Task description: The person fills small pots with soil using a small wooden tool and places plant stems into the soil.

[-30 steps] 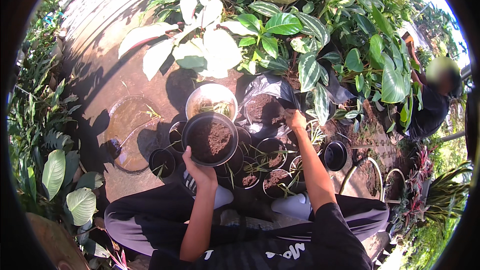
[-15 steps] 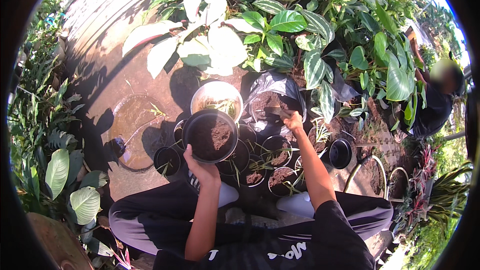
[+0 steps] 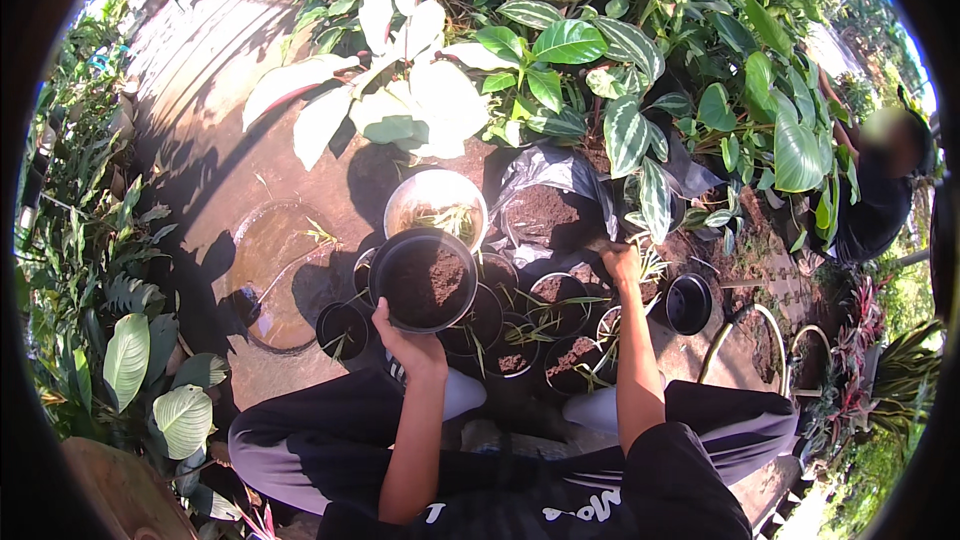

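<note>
My left hand (image 3: pixel 412 348) grips the side of a round black plant pot (image 3: pixel 377 290) that is part filled with dark soil, heaped on its right side. My right hand (image 3: pixel 623 265) is closed around what looks like a small trowel (image 3: pixel 598 244), mostly hidden by the fingers. It sits at the lower right edge of an open black plastic bag (image 3: pixel 530 166) of soil. Behind the held pot stands a white tub (image 3: pixel 402 196) with cut green plantlets inside. Several small black pots with soil and thin seedlings, one of them (image 3: pixel 342 331) at the left, crowd before my legs.
An empty black pot (image 3: pixel 689 304) lies right of my right hand, near a pale hose (image 3: pixel 716 340). A round, wet lid-like disc (image 3: pixel 262 285) lies in the ground at left. Broad-leaved plants (image 3: pixel 430 105) hang over the far side. Another person (image 3: pixel 868 200) is at far right.
My right hand has drawn back from the soil in the bag, moving right and toward me with the tool. The left hand still holds the pot in nearly the same place.
</note>
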Demonstrator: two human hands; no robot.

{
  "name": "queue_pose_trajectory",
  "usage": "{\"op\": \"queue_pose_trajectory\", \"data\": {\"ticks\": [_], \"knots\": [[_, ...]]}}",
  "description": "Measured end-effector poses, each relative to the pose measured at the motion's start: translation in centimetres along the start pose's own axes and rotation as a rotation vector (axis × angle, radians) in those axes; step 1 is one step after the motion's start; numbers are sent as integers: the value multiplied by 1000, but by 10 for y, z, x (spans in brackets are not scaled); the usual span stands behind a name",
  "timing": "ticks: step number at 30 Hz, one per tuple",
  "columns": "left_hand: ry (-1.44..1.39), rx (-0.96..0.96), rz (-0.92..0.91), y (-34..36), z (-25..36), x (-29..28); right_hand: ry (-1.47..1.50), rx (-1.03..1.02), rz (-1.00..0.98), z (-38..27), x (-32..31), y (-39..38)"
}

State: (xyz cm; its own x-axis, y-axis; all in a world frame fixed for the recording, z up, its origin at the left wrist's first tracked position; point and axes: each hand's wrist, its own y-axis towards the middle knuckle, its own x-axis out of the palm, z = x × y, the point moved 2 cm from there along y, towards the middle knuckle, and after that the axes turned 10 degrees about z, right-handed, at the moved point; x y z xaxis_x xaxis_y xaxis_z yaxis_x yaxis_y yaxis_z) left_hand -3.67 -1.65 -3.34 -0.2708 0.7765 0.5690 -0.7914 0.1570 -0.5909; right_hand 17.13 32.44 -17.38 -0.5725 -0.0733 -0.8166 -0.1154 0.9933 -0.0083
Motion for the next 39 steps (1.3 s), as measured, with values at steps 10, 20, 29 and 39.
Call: {"op": "queue_pose_trajectory", "data": {"ticks": [10, 20, 29, 39], "knots": [[24, 3, -63, -3, -4, 8, 422, 296, -138, -9, 13, 27], [24, -13, -47, -7, -5, 9, 212, 17, -124, 8, 15, 15], [51, -37, -106, -1, -21, 10, 187, 29, -81, 19, 65, 26], [36, -45, -79, -4, -13, 3, 439, 203, 181, 42, 118, 22]]}}
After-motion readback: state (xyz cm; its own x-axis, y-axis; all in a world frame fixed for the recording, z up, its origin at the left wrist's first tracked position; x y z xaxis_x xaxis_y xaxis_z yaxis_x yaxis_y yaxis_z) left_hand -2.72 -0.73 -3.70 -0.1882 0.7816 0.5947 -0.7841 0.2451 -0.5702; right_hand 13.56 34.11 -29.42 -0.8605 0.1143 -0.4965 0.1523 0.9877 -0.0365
